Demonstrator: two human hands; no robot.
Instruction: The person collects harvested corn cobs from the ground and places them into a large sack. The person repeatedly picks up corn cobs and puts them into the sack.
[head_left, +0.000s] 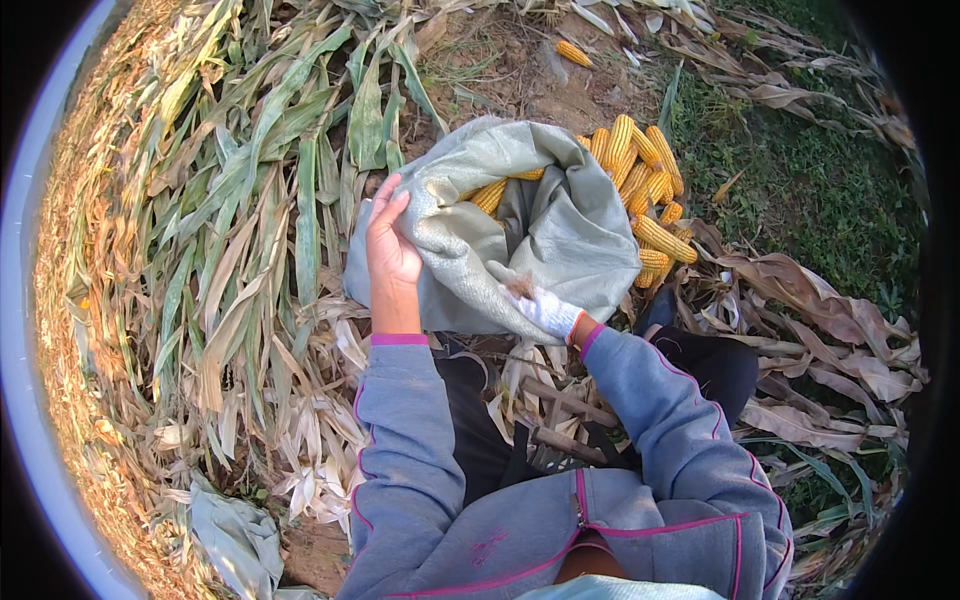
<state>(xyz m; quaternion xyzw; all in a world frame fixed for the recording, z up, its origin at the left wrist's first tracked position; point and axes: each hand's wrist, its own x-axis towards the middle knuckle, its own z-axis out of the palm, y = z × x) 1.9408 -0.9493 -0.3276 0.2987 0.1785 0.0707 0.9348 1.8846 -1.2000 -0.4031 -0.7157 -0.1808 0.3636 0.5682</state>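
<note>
Before me stands a grey-green woven sack (450, 247) with its mouth spread and its rim rolled outward. Some yellow corn cobs (491, 197) show inside it; folds of the cloth hide the rest. Bare, my left hand (394, 244) grips the rim on the left side, thumb and fingers around the fold. My right hand (551, 311), in a white knitted glove with a dirt-stained patch, holds the near rim of the sack. Against the sack's right side lies a pile of husked corn cobs (637, 176).
Cut corn stalks with green and dry leaves (285, 165) cover the left. A single corn cob (574, 53) rests on bare soil at the top. Grass (810, 202) and dry husks (817, 300) spread on the right. Another crumpled sack (236, 536) lies lower left. Wooden bars (570, 442) show between my legs.
</note>
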